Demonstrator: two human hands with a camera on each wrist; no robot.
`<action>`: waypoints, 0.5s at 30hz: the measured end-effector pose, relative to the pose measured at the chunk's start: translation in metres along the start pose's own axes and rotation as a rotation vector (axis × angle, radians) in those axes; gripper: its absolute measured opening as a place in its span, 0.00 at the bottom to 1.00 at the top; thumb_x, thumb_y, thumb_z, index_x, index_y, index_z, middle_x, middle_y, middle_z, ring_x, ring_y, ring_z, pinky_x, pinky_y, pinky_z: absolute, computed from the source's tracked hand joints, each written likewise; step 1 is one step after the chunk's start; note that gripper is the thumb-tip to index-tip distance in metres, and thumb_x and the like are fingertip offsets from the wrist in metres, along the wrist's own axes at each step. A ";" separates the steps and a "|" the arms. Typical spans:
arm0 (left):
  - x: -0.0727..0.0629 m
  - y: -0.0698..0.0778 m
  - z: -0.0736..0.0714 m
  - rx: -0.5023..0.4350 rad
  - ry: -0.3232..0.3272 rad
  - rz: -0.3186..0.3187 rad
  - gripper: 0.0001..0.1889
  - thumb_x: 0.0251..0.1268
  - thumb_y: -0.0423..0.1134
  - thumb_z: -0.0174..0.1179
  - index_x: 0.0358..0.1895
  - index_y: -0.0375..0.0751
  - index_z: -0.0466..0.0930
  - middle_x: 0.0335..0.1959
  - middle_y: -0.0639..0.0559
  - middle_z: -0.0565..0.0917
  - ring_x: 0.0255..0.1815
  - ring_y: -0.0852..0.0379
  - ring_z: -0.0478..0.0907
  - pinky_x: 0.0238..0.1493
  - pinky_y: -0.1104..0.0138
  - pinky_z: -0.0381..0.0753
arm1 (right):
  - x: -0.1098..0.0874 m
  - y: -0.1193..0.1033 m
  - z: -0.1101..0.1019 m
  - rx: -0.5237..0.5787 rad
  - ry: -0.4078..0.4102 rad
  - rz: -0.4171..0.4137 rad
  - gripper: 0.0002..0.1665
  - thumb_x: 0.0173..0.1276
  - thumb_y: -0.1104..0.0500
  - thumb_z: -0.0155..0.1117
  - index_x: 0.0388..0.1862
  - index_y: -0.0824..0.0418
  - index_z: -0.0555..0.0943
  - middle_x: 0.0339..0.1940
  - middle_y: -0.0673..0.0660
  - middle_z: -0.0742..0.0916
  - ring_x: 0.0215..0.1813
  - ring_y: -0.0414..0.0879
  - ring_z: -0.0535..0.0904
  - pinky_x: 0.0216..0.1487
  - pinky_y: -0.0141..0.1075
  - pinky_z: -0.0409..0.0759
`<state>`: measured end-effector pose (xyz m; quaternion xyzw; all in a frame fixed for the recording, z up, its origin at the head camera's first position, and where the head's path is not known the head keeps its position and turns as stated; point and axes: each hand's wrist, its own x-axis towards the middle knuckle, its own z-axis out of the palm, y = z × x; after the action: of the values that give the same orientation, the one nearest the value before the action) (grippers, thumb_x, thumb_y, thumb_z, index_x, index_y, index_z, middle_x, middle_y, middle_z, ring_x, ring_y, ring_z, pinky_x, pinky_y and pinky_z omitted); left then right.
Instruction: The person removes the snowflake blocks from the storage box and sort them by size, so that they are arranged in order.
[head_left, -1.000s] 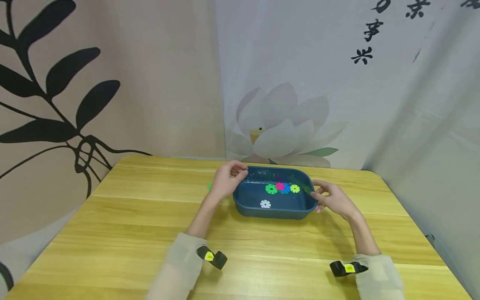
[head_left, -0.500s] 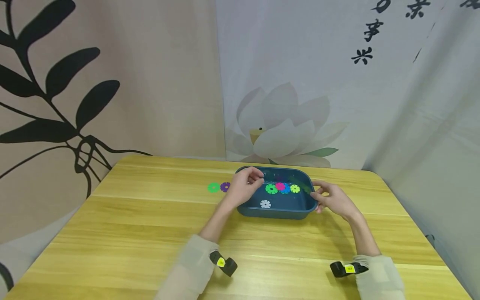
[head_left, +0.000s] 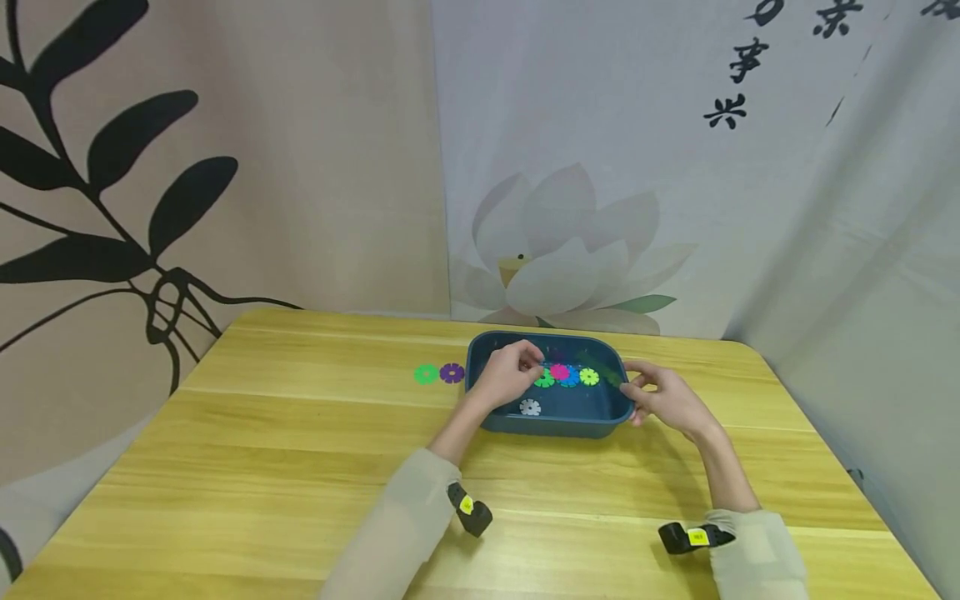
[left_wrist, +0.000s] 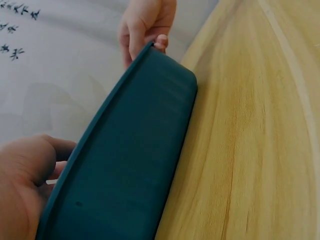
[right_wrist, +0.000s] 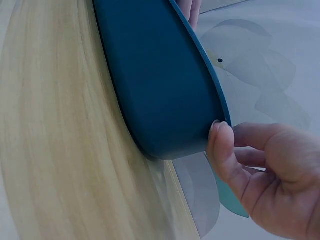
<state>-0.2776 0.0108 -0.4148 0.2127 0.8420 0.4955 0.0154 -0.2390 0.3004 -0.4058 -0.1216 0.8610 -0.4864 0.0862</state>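
Note:
A dark blue plastic basin (head_left: 551, 425) sits near the table's far side. My right hand (head_left: 663, 400) pinches its right end at the rim, thumb outside the wall in the right wrist view. My left hand (head_left: 510, 371) is over the inside of the basin, fingers bent loosely, fingertips right at a green snowflake disc (head_left: 545, 379) and partly covering it. Beside that disc lie a pink disc (head_left: 559, 372), a blue disc (head_left: 572, 379) and a yellow-green disc (head_left: 589, 377). Nearer the front is a white disc (head_left: 530, 407). The basin's wall hides the left fingertips in the left wrist view.
On the wooden table (head_left: 300, 467), left of the basin, a light green disc (head_left: 427, 373) and a purple disc (head_left: 452, 373) lie side by side. A printed curtain (head_left: 360, 167) hangs behind the far edge. Each sleeve has a black wrist camera (head_left: 471, 510) strapped on.
My left hand has moved right, from the basin's left rim to over the green disc inside, uncovering the purple disc on the table. The right hand stays at the rim.

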 end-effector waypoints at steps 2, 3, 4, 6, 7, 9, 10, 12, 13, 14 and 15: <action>0.004 -0.001 0.003 0.009 -0.026 -0.027 0.10 0.72 0.31 0.59 0.51 0.32 0.80 0.40 0.47 0.84 0.40 0.53 0.79 0.48 0.62 0.81 | 0.000 0.000 0.000 0.000 0.001 0.000 0.34 0.78 0.63 0.57 0.75 0.76 0.58 0.42 0.70 0.78 0.27 0.63 0.84 0.39 0.40 0.86; 0.005 -0.002 0.005 0.012 -0.040 -0.038 0.10 0.72 0.31 0.59 0.51 0.32 0.80 0.41 0.47 0.84 0.41 0.53 0.79 0.48 0.61 0.81 | 0.000 0.001 0.000 -0.001 0.001 -0.001 0.34 0.78 0.63 0.57 0.75 0.76 0.58 0.42 0.70 0.78 0.27 0.63 0.84 0.39 0.39 0.86; 0.007 -0.002 0.006 0.019 -0.055 -0.050 0.10 0.72 0.32 0.59 0.52 0.33 0.80 0.41 0.47 0.84 0.41 0.53 0.79 0.48 0.61 0.81 | 0.000 0.001 0.000 -0.001 0.002 -0.001 0.34 0.78 0.63 0.57 0.75 0.76 0.58 0.42 0.70 0.78 0.27 0.63 0.84 0.39 0.39 0.85; 0.009 -0.003 0.008 0.036 -0.084 -0.067 0.11 0.72 0.32 0.59 0.53 0.32 0.80 0.42 0.47 0.84 0.42 0.52 0.80 0.49 0.60 0.80 | 0.000 0.001 0.000 -0.002 0.004 0.000 0.34 0.78 0.64 0.57 0.75 0.76 0.58 0.41 0.70 0.79 0.27 0.63 0.84 0.39 0.40 0.86; 0.009 -0.003 0.009 0.046 -0.098 -0.076 0.11 0.72 0.32 0.60 0.53 0.33 0.80 0.43 0.46 0.84 0.43 0.52 0.80 0.50 0.59 0.80 | 0.000 0.001 0.000 -0.002 0.004 0.000 0.34 0.78 0.64 0.57 0.75 0.76 0.58 0.41 0.69 0.79 0.27 0.63 0.84 0.39 0.40 0.86; 0.011 -0.004 0.011 0.070 -0.129 -0.091 0.12 0.71 0.32 0.61 0.54 0.33 0.79 0.45 0.45 0.84 0.45 0.50 0.80 0.51 0.58 0.80 | 0.000 0.001 0.001 -0.003 0.004 0.002 0.34 0.78 0.63 0.57 0.75 0.76 0.58 0.41 0.69 0.79 0.27 0.62 0.84 0.39 0.39 0.85; 0.011 -0.004 0.011 0.079 -0.146 -0.103 0.12 0.71 0.32 0.61 0.54 0.33 0.79 0.46 0.45 0.84 0.46 0.49 0.80 0.52 0.57 0.79 | 0.000 0.001 0.001 -0.003 0.003 0.005 0.34 0.78 0.63 0.57 0.75 0.76 0.58 0.41 0.69 0.79 0.27 0.62 0.84 0.39 0.39 0.85; 0.011 -0.004 0.012 0.095 -0.176 -0.120 0.13 0.70 0.32 0.62 0.55 0.33 0.79 0.48 0.43 0.83 0.49 0.48 0.79 0.55 0.56 0.78 | 0.000 0.001 0.001 -0.005 0.003 0.007 0.34 0.78 0.63 0.57 0.75 0.76 0.58 0.41 0.69 0.79 0.27 0.62 0.84 0.40 0.38 0.85; 0.011 -0.004 0.012 0.098 -0.189 -0.131 0.14 0.70 0.32 0.62 0.56 0.33 0.78 0.49 0.43 0.83 0.50 0.48 0.79 0.56 0.55 0.78 | 0.000 0.001 0.001 -0.009 0.005 0.007 0.34 0.78 0.63 0.57 0.75 0.75 0.59 0.41 0.68 0.79 0.27 0.62 0.84 0.40 0.37 0.85; 0.012 -0.004 0.012 0.100 -0.200 -0.138 0.14 0.70 0.31 0.62 0.56 0.33 0.78 0.50 0.43 0.82 0.51 0.48 0.78 0.57 0.55 0.77 | 0.000 0.001 0.001 -0.010 0.006 0.008 0.34 0.78 0.63 0.57 0.75 0.75 0.59 0.41 0.68 0.79 0.27 0.63 0.84 0.41 0.37 0.85; 0.012 -0.004 0.013 0.097 -0.208 -0.144 0.14 0.70 0.31 0.62 0.56 0.33 0.78 0.50 0.43 0.82 0.51 0.48 0.78 0.58 0.55 0.77 | 0.000 0.000 0.000 -0.012 0.009 0.007 0.34 0.78 0.63 0.57 0.75 0.75 0.59 0.41 0.68 0.79 0.27 0.63 0.84 0.41 0.37 0.85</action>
<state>-0.2867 0.0238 -0.4224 0.2024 0.8720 0.4270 0.1277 -0.2389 0.3004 -0.4064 -0.1170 0.8646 -0.4814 0.0835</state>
